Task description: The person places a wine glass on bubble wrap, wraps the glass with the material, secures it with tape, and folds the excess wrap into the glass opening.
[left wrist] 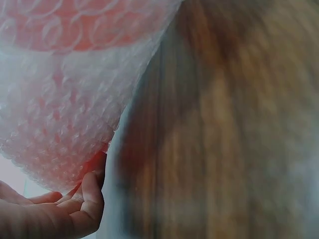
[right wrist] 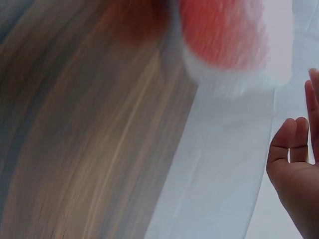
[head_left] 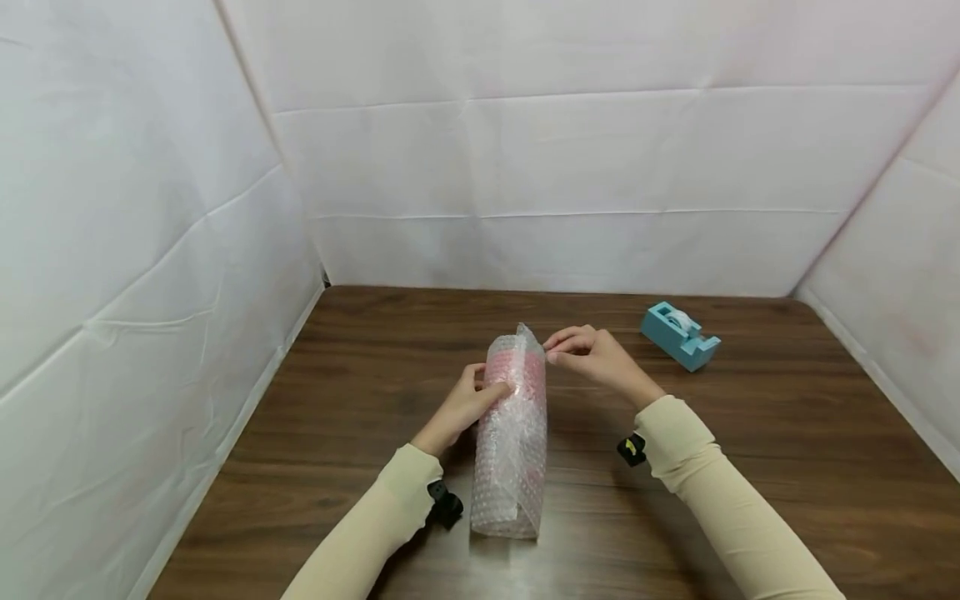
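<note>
While clamping the left hand point(head_left: 468, 402) round the bubble-wrapped bundle point(head_left: 512, 442) near its far end, holding thumb and fingertips of the right hand point(head_left: 596, 354) close together beside the upper right edge; cannot tell whether pinching anything. Might slacken the springy wrap point(head_left: 517, 500) by easing the left grip. Find the bundle midway across the table point(head_left: 360, 375), well left of the tape dispenser point(head_left: 678, 336).

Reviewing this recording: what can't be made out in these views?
Head: what the pink item is, veiled by bubble wrap.
Head: whether the right hand pinches anything; too small.
Left wrist: part of the left hand, cut off by the bottom-left edges.
Right wrist: wood-grain tabletop detail, blurred.
</note>
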